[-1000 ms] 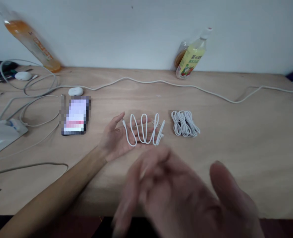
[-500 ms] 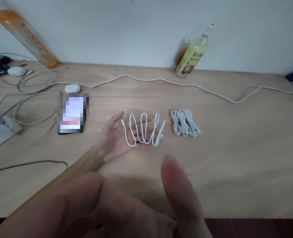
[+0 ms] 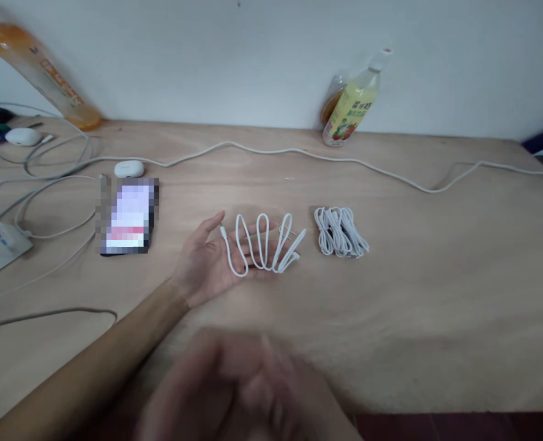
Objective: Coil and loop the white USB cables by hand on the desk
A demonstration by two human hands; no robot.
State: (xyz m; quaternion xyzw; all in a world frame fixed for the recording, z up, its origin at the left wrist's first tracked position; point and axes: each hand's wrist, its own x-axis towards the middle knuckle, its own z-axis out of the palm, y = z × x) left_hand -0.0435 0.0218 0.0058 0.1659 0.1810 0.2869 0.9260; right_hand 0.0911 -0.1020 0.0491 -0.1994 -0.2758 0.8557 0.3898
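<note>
My left hand (image 3: 211, 263) lies palm up on the wooden table, fingers stretched out. Across its palm and fingers rests a white cable (image 3: 262, 242) laid in zigzag loops, with one plug near the thumb. A thin tie loop shows by the fingertips. Close to the camera, my right hand (image 3: 248, 386) is smeared by motion at the bottom centre; whether it holds anything cannot be made out. Right of the left fingertips lie several bundled white cables (image 3: 341, 231) side by side.
A phone (image 3: 128, 217) and a white earbud case (image 3: 128, 169) lie at the left. Loose cables tangle there by a power strip (image 3: 2, 248). One long cable (image 3: 294, 151) crosses the back. An orange bottle (image 3: 46, 76) and a yellow bottle (image 3: 351, 107) stand at the wall.
My right hand has moved, its thumb and fingers now nearer each other at the bottom centre. The left hand still bears the looped cable. The view has shifted slightly.
</note>
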